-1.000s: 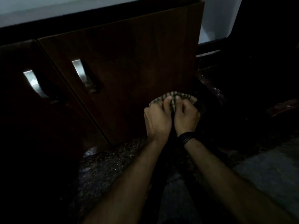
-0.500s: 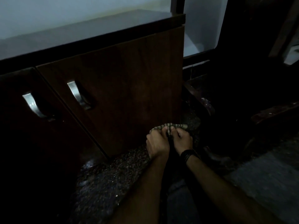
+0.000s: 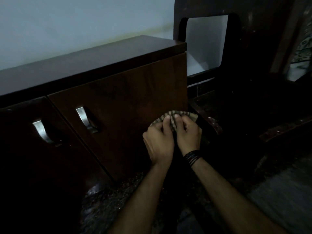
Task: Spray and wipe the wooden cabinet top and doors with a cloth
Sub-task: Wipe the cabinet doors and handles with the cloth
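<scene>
Both hands are gripping a striped cloth (image 3: 173, 117) against the lower right part of the right cabinet door (image 3: 128, 105). The left hand (image 3: 159, 141) and right hand (image 3: 189, 134) are sitting side by side, fingers curled tightly into the fabric, and the cloth is bunching out above the fingertips, near the door's right edge.

I see a dim room: pale wall (image 3: 76, 26) at eleven o'clock, dark wooden furniture (image 3: 263, 68) at two, speckled floor (image 3: 108, 206) at seven, grey mat (image 3: 283, 196) at four.
</scene>
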A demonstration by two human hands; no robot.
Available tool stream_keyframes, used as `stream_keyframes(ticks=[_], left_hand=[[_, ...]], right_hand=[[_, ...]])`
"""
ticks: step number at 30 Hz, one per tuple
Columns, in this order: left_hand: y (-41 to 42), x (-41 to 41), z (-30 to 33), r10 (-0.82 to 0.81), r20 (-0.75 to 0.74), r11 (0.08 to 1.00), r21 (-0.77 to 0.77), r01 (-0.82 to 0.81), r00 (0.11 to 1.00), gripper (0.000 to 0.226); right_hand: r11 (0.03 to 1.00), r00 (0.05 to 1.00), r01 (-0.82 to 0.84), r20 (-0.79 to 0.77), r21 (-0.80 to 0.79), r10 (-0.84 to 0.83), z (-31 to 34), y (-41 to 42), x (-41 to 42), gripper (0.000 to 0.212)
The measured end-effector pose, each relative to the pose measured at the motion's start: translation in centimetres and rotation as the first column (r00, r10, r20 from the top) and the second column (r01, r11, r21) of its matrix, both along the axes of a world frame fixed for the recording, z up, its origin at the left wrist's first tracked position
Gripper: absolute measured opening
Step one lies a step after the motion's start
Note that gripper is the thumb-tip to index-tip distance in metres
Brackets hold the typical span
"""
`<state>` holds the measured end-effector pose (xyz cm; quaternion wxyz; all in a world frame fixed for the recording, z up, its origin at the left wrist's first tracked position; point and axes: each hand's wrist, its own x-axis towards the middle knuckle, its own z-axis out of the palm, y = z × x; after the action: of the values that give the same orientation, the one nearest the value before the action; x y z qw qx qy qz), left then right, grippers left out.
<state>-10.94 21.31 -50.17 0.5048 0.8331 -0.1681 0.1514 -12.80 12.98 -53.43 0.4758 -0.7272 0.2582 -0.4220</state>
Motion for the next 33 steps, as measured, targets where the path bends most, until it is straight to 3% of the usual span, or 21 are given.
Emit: stream_keyframes(ticks=[6,11,18,26,30,33], left_hand=[[0.3,0.9,4.3,-0.035,0.041,0.994,-0.102,0.039,0.999,0.050],[1.6,0.8,3.5,-0.026,-0.004,0.999,-0.037,0.026,1.000,0.051],[6.4,0.5,2.6,0.069,-0.082,0.995,0.074,-0.063,0.994,0.057],[15.7,1.4,-1.7,0.242,-0.085,0.965,0.127,-0.230,0.967,0.053],[19.4,1.8,-2.0,0.307,-0.111,0.949,0.113,-0.295,0.945,0.051],[19.8,1.8,-1.3,0.350,-0.073,0.937,0.038,-0.349,0.934,0.046]], right_hand=[[0.998,0.997,-0.023,0.071,-0.058,0.028,4.9,-0.5,0.8,0.040],[0.997,0.997,-0.057,0.047,-0.061,0.060,3.9,0.9,0.4,0.043],[0.976,0.978,-0.201,-0.070,-0.088,0.195,2.4,4.6,0.3,0.046],[0.885,0.885,-0.416,-0.318,-0.207,0.341,2.0,13.0,1.1,0.038],[0.845,0.879,-0.443,-0.329,-0.299,0.345,2.5,17.5,1.3,0.040],[0.837,0.918,-0.393,-0.205,-0.380,0.339,3.4,18.7,1.8,0.046]])
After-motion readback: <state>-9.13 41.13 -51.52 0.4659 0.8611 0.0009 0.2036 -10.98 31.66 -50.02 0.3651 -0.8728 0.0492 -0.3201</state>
